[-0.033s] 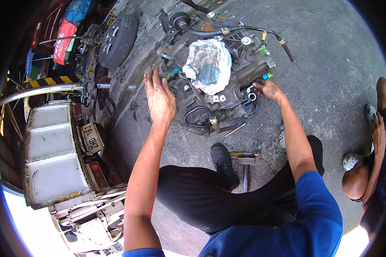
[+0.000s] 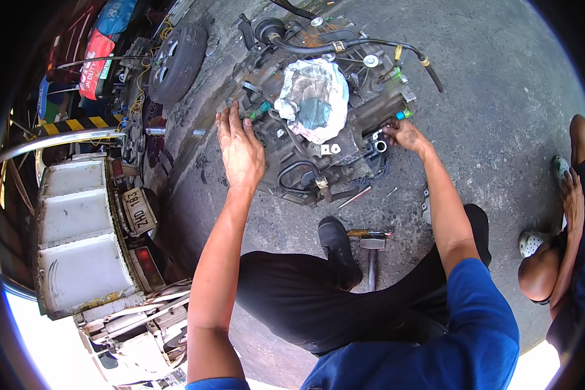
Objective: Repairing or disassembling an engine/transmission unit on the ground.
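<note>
A greasy metal vehicle gearbox (image 2: pixel 364 117) lies on the ground before me, with hoses and brackets on it. My left hand (image 2: pixel 240 149) is open at its left side, fingers stretched out together, near a green-marked fitting (image 2: pixel 260 111). At the right side of the gearbox, my right hand (image 2: pixel 406 134) is closed, thumb and fingers pinched by a small shiny metal part. What lies between the fingertips is too small to make out. Just below them shows a pale round ring (image 2: pixel 381 147). A crumpled white plastic sheet (image 2: pixel 335 91) covers the middle of the gearbox.
On the ground by my shoe (image 2: pixel 335 244) lie a hammer (image 2: pixel 372 244), an orange-handled tool (image 2: pixel 364 233) and a thin rod (image 2: pixel 355 197). A wheel (image 2: pixel 179 62) stands at the far left, above a white vehicle tailgate (image 2: pixel 81 227). Another person's hand (image 2: pixel 571 201) is at the right.
</note>
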The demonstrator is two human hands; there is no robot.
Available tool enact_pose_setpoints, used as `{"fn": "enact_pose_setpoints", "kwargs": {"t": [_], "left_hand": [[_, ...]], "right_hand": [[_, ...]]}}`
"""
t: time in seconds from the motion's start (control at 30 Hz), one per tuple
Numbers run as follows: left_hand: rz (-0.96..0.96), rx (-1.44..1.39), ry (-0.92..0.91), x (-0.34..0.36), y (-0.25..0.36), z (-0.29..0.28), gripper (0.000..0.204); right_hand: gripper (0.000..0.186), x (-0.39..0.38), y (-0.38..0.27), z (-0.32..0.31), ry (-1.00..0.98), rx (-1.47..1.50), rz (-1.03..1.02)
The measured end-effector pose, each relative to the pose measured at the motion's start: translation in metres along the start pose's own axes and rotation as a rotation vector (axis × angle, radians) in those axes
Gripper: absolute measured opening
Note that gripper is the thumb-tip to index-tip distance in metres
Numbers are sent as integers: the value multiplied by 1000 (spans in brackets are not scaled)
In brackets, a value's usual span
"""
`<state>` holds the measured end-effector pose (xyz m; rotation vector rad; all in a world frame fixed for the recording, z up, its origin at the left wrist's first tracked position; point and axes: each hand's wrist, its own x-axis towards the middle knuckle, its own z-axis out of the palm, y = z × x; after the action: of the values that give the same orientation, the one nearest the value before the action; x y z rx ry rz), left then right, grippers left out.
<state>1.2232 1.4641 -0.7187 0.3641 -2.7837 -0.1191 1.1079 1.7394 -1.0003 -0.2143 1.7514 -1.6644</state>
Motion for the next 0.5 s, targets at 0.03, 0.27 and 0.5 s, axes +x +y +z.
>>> {"fn": "enact_pose_setpoints", "kwargs": {"t": [0.03, 0.27, 0.5], "left_hand": [[-22, 15, -29, -1, 0, 0, 43], [-9, 13, -49, 0, 2, 1, 42], [10, 28, -27, 2, 3, 0, 43]], "right_hand": [[36, 1, 0, -1, 8, 24, -74], [46, -4, -3, -1, 43, 21, 67], [47, -8, -12, -3, 43, -10, 40]]}}
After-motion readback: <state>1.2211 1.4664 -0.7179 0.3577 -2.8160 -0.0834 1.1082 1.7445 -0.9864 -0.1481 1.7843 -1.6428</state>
